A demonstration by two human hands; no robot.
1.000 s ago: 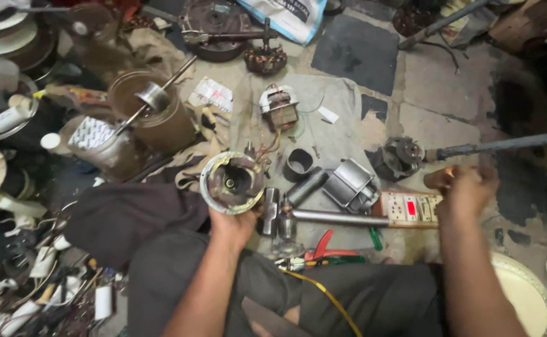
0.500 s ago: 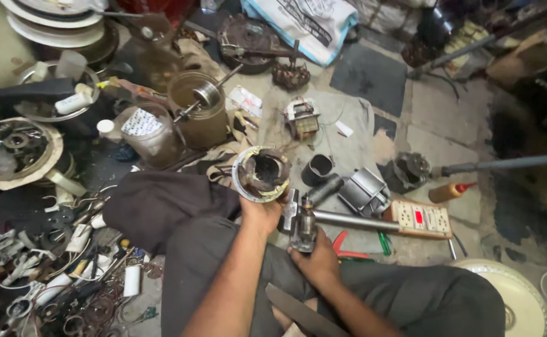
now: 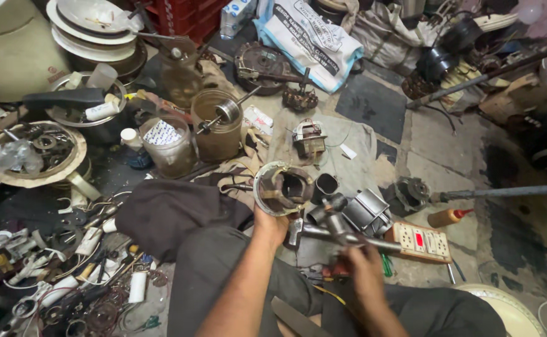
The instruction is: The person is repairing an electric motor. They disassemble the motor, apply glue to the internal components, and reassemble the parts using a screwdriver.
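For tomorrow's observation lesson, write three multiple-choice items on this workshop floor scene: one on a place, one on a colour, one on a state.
1. Where is the power strip?
A. on the floor beside the right hand
B. on the stacked plates
C. inside the jar

2. What colour is the small bottle's cap?
A. green
B. red
C. white

3. What is the left hand doing?
A. resting open
B. holding the round metal housing
C. gripping a plate

Answers:
1 A, it lies just right of that hand.
2 B, the tip shows red.
3 B, fingers close under the housing.
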